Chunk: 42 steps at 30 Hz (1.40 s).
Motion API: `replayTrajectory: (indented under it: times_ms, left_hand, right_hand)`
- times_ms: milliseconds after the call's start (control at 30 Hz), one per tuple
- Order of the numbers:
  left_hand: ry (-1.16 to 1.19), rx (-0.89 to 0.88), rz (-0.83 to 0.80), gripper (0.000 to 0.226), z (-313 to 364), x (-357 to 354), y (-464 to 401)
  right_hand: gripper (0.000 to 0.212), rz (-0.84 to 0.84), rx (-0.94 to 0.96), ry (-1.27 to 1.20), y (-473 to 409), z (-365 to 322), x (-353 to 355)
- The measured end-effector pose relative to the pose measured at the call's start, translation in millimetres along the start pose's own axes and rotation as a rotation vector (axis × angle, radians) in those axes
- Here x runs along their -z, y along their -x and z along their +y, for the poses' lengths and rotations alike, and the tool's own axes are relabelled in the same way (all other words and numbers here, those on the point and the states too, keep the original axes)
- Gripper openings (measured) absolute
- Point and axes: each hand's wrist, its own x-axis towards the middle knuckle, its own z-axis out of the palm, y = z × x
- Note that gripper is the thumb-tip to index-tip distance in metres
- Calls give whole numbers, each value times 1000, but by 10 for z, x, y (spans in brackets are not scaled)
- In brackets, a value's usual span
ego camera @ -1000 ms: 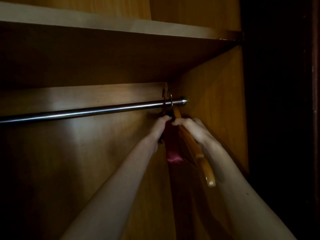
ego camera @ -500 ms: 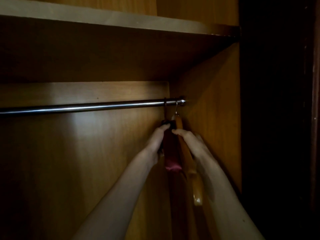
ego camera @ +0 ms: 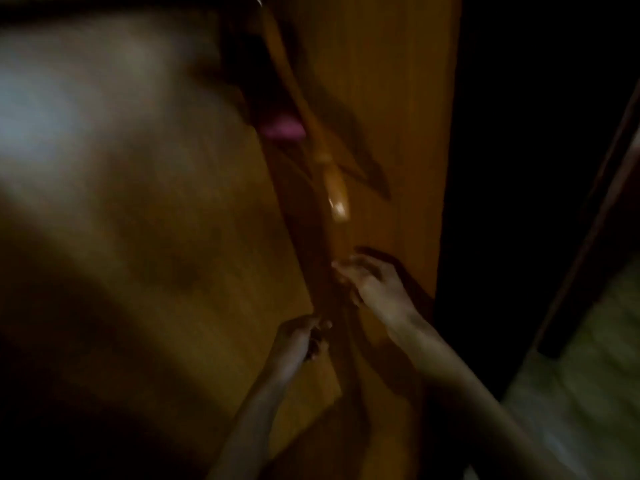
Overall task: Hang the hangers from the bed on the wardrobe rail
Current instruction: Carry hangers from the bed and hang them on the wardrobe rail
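Left hand sits low, fingers loosely curled, nothing visibly in them — blur makes this hard to confirm. Right hand, slightly farther and to the right, has fingers spread and relaxed, holding nothing, just below the tip of the glossy orange-brown wooden hanger. That hanger hangs free against the wardrobe's orange wooden side panel; left of it a darker hanger with a pink padded end. The rail is out of view above. Both look hung. Judgement: wooden hangers are stiff, light and smooth, a bit slippery — best gripped at the neck under the hook. Far right, a pale green bedspread.
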Motion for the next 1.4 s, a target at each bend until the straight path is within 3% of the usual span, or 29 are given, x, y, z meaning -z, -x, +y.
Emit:
replayTrajectory:
  times_ms: [133,367,533,700,900,1067,1200,1400]
  left_hand:
    - [-392,229,-326,23,-1134,-588,-57]
    - [-783,279,-782,16,-2578,-1786,385]
    - [-1103,251,-1061,22,-3287,-2451,1003]
    - [-1433,63,-1354,27,-3608,-3192,1912]
    - [-1606,-168,-1625,18,-3787,-4319,3379]
    - [-1579,-313,-1705,15,-3774,-5112,4347]
    - [-1608,-344,-1654,16,-3688,-5558,4579]
    - [-1737,-270,-1456,21,-3741,-6102,4384]
  right_hand:
    - [16,32,-328,164,448,1368,193]
    - [25,229,-879,116,2033,3327,648]
    - [20,607,-1097,-97,3489,4123,781]
    - [20,963,-1295,-361,5024,4609,491]
    - [27,1331,-1344,-712,6544,4817,-83]
    - [26,1523,-1343,-950,7306,4866,-230]
    - [24,1574,-1215,-949,7607,4836,492]
    - [19,1661,-960,-756,8171,4740,2467]
